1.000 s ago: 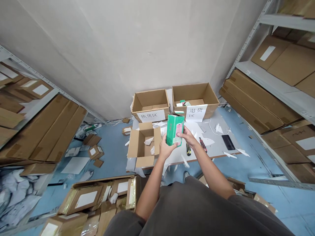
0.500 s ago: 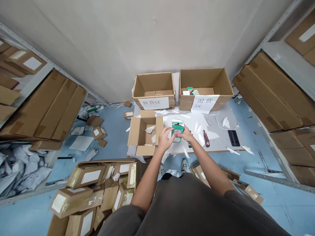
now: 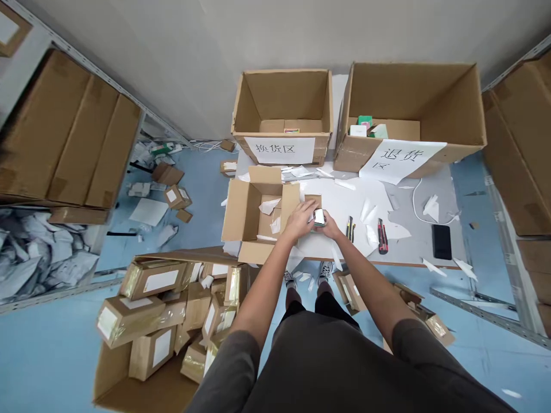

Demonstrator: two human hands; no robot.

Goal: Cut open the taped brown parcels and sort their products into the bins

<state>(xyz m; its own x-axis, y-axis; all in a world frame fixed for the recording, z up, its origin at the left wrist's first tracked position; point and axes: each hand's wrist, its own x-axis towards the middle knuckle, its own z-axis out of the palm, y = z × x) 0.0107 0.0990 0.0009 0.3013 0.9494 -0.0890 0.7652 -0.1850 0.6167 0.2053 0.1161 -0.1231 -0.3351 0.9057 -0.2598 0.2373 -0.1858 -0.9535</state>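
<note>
Both hands hold a small product box (image 3: 318,217) over the table, its white end turned up to me. My left hand (image 3: 300,222) closes on its left side, and my right hand (image 3: 330,225) grips its right side; the fingertips are partly hidden. Just behind my left fingers lies a small brown carton (image 3: 314,198), partly covered. Left of my left hand stands an open cardboard box (image 3: 235,218) with paper scraps inside. To the right of my right hand lie a yellow-and-black tool (image 3: 350,229) and a red-and-black utility knife (image 3: 382,236).
Two labelled cardboard boxes, the left one (image 3: 282,109) and the right one (image 3: 413,94), stand at the table's back; small boxes lie in both. A phone (image 3: 441,242) rests at right. A large carton (image 3: 103,367) of taped parcels stands lower left. Shelves flank both sides.
The small green box has been tipped, so its white end shows now, with both hands still on it. A brown carton appears behind it. My view has shifted.
</note>
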